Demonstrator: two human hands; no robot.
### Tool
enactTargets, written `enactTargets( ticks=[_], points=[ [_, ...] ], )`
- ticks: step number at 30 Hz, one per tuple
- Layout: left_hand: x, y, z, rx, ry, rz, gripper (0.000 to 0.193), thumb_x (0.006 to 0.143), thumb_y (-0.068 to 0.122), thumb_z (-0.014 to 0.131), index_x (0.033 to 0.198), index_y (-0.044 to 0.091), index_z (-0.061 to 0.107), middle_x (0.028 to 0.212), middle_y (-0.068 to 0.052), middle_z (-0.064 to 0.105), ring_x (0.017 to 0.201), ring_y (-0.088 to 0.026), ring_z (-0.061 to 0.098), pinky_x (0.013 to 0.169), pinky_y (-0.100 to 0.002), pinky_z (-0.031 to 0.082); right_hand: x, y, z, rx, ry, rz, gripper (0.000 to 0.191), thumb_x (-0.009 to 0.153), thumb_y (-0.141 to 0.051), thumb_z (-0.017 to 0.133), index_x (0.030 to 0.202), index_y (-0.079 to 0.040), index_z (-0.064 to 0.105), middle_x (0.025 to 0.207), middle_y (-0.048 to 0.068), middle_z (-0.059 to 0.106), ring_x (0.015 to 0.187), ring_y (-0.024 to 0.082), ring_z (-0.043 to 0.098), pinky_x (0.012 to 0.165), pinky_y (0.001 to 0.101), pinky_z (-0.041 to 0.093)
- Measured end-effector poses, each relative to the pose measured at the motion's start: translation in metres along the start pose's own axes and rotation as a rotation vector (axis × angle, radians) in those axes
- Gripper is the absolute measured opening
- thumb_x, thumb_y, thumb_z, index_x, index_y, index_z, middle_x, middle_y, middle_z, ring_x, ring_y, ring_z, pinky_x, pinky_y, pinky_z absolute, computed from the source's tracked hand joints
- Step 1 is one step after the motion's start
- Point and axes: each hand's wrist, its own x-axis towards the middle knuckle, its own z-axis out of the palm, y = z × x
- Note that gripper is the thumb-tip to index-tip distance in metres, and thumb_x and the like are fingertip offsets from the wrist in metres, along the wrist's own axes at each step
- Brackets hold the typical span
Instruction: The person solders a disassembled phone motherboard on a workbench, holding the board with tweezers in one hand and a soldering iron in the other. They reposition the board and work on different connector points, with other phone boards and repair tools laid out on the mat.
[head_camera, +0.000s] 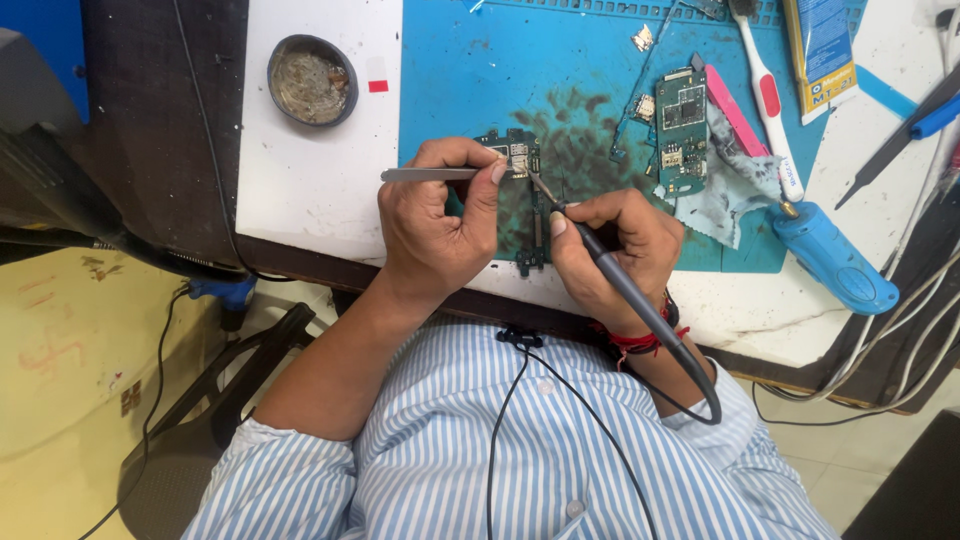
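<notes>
Circuit board (522, 160) lies under both hands' fingers (497, 172), touched by soldering iron (600, 262).

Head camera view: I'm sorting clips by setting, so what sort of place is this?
Likely an electronics repair bench: a soldering iron and tweezers work on a circuit board on a blue mat.

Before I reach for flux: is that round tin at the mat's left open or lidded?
Open. The round tin shows its brownish, used contents from above, with no lid on it or beside it.
</notes>
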Motion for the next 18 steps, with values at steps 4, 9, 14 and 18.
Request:
enactTargets(
  ticks=[4,9,14,18],
  points=[
    [0.0003,-0.0007,-0.0001,-0.009,-0.005,-0.018,0.007,0.102,0.002,0.070,0.103,0.001,0.063,0.091,-0.009,0.072,0.074,-0.014,0.071,0.062,-0.026,0.053,0.0005,-0.0003,0.0003,-0.003,-0.005,-0.009,0.014,0.093,0.000,0.078,0.095,0.001,0.064,0.070,0.001,0.063,0.060,0.003,0.054,0.054,0.0210,0.040],
    [-0.0007,-0.0009,0.0000,-0.004,-0.001,-0.009,0.007,0.103,0.003,0.070,0.104,0.002,0.063,0.094,-0.009,0.072,0.077,-0.014,0.071,0.064,-0.025,0.055,0.0002,-0.0007,-0.0001,-0.019,-0.005,-0.013,0.015,0.092,0.001,0.079,0.094,0.000,0.064,0.069,0.001,0.063,0.060,0.003,0.054,0.050,0.0190,0.039],
    [-0.0006,-0.0013,0.0009,-0.020,-0.001,-0.009,0.007,0.104,0.003,0.070,0.105,0.002,0.063,0.095,-0.008,0.072,0.080,-0.014,0.072,0.065,-0.025,0.055,0.0005,-0.0011,-0.0002,-0.030,0.001,-0.017,0.015,0.092,0.001,0.079,0.094,0.000,0.064,0.070,0.002,0.064,0.059,0.003,0.055,0.054,0.0215,0.039],
    [-0.0009,-0.0018,0.0004,-0.014,-0.001,-0.004,0.007,0.104,0.003,0.070,0.105,0.003,0.063,0.096,-0.008,0.072,0.081,-0.014,0.072,0.066,-0.025,0.056,0.0003,-0.0017,-0.0004,-0.029,0.019,-0.022,0.015,0.093,0.000,0.079,0.095,0.000,0.064,0.074,0.002,0.065,0.063,0.004,0.057,0.052,0.0194,0.042]
  ],
)
